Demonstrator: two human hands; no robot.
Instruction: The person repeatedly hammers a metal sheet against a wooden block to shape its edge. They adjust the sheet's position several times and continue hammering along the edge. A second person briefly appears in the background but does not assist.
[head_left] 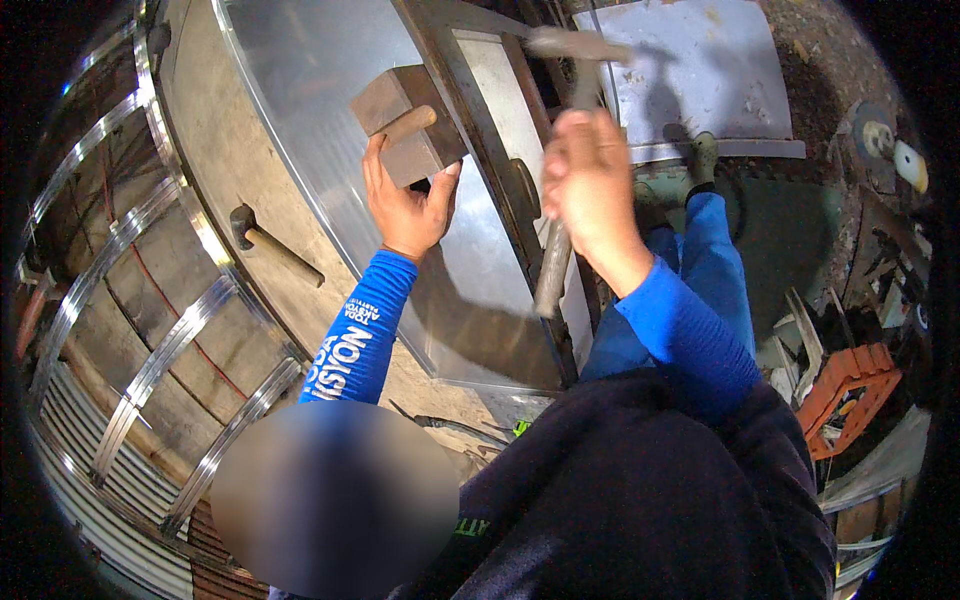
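Note:
My left hand (pixel 412 205) grips a brown block (pixel 428 150), apparently wooden, with thumb and fingers on its near sides. A short rounded tan piece (pixel 405 124) lies across the block's face, and a fingertip reaches its lower end. The block is over a shiny metal sheet (pixel 285 60), beside a long dark metal bar (pixel 465 110). In my right hand (pixel 590 180), closed and slightly blurred, is a hammer (pixel 550 275). Its head is raised beyond the hand, to the right of the bar and apart from the block.
A mallet (pixel 262 240) with a dark head lies on the board (pixel 200 120) left of the sheet. Silver metal framing (pixel 150 390) stands farther left. A pale panel (pixel 740 60) lies at the far right. An orange-red hollow brick (pixel 850 390) and scrap are at right.

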